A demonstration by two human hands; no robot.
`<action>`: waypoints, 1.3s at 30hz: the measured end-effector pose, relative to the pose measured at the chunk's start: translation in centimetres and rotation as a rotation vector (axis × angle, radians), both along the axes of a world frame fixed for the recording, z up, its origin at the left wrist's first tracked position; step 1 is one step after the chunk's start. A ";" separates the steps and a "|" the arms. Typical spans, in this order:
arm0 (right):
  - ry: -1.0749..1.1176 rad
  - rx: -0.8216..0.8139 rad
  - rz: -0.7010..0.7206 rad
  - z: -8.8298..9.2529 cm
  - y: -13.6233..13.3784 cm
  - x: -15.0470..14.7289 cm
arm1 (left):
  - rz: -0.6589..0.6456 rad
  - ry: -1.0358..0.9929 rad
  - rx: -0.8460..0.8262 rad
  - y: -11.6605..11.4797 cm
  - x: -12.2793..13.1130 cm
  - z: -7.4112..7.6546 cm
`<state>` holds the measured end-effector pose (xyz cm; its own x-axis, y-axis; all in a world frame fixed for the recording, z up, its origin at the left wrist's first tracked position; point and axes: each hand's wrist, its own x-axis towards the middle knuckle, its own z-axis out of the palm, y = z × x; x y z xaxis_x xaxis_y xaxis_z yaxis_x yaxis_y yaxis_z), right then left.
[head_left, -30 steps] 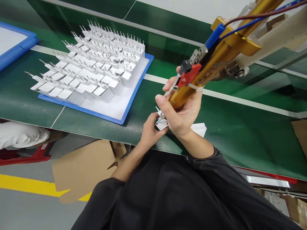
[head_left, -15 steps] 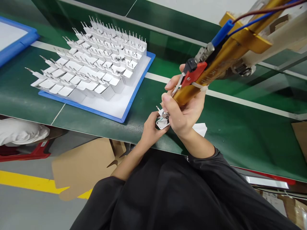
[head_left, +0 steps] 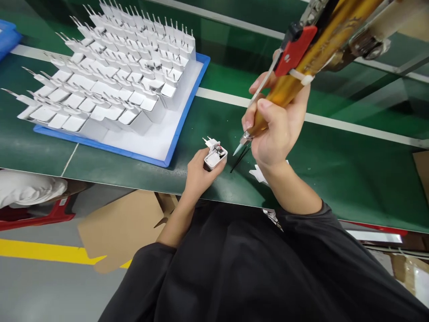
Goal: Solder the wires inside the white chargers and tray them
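Left hand [head_left: 201, 174] pinches a charger [head_left: 215, 156] between thumb and fingers, near front edge of the green bench [head_left: 355, 183]. Charger is open side up, pins pointing up and left, some internals visible, incl. a bit of red and black. Can't tell if its base touches the bench.

Right hand [head_left: 279, 125] is wrapped round the gold gun [head_left: 284, 91], fingers and thumb closed on the barrel, just above the nozzle [head_left: 238, 149]. Gun is tilted, nozzle down and left; tip sits just right of the charger, not touching it. Red switch [head_left: 296, 49] is on the barrel above the hand, metal lever [head_left: 261, 89] running down along the fingers. Can't tell if lever is pressed.

Thin dark strip [head_left: 237, 164] under the nozzle; wire or shadow, can't tell. White piece [head_left: 258, 173] on the bench by the right wrist, partly hidden by it.

Left of the hands: blue-rimmed tray [head_left: 186, 117] with rows of white chargers [head_left: 80, 91], pins up. Cardboard [head_left: 117, 226] below the bench, left side.
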<state>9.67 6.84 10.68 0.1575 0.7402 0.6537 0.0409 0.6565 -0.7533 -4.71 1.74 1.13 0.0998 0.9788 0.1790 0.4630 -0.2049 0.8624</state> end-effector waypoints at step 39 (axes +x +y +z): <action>-0.605 0.020 -0.150 -4.8 -6.0 8.5 | -0.164 -0.085 -0.152 -2.6 -0.2 4.3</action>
<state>18.16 0.86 5.83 -0.1440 0.7253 0.6732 0.5496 0.6243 -0.5551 -4.93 -0.84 5.47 0.2506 0.9670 0.0458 0.3585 -0.1366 0.9235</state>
